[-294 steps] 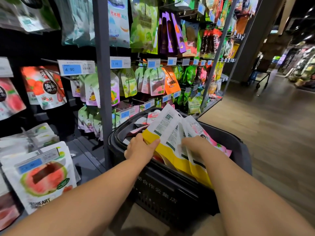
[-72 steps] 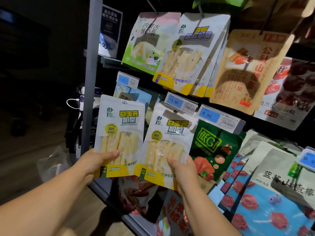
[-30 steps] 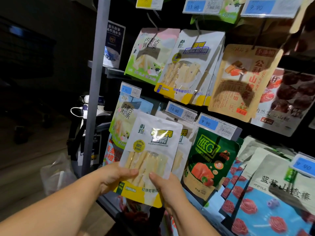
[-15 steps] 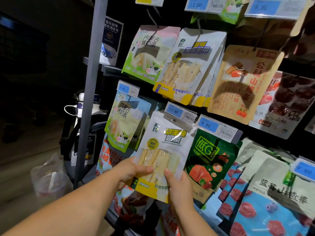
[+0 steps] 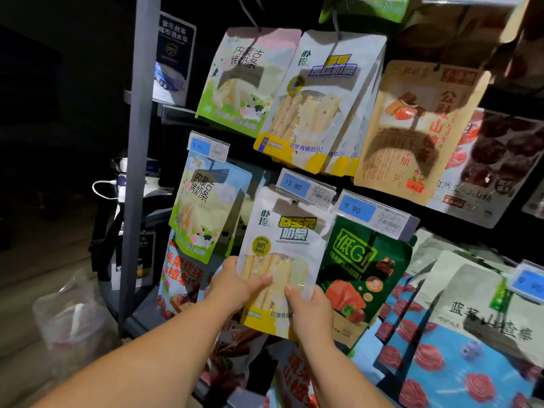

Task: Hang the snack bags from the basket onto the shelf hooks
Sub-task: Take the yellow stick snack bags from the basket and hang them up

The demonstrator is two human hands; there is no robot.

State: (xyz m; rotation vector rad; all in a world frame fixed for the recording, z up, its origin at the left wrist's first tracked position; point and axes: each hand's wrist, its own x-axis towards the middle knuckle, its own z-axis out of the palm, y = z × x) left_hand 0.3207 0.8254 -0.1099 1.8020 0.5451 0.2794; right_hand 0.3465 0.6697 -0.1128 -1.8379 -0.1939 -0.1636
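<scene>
At the far left, a crumpled clear plastic bag (image 5: 73,316) is seen on the floor, and a white cable (image 5: 101,191) is looped in the dark beyond it. A grey post (image 5: 138,142) stands upright at the shelf's left edge, with a dark sign (image 5: 173,58) fixed behind it. To the right of the post, a green-and-white bag (image 5: 244,81) is hung on the upper row. A blue-and-green bag (image 5: 206,213) is hung below it, under a price tag marked 9.90 (image 5: 207,147).

The snack bag (image 5: 282,248), white with a yellow base and pale sticks shown through a window, is held upright against the lower row. It is placed between the blue-and-green bag and a dark green bag (image 5: 362,272). Its top edge is tucked just under the price tag marked 13.80 (image 5: 306,188). Whether it is on a hook cannot be told, as that spot is covered by the tag. Its left edge is gripped by the left hand (image 5: 235,285), the thumb laid across the front and the fingers hidden behind. Its lower right part is gripped by the right hand (image 5: 312,307), the thumb pressed on the front.

Above, more white-and-yellow bags (image 5: 321,104) are hung in a stack. Farther right, a tan bag (image 5: 418,131) and a bag printed with dark red fruit (image 5: 500,160) are hung on the upper row. Blue bags (image 5: 441,363) are overlapped at the lower right.
</scene>
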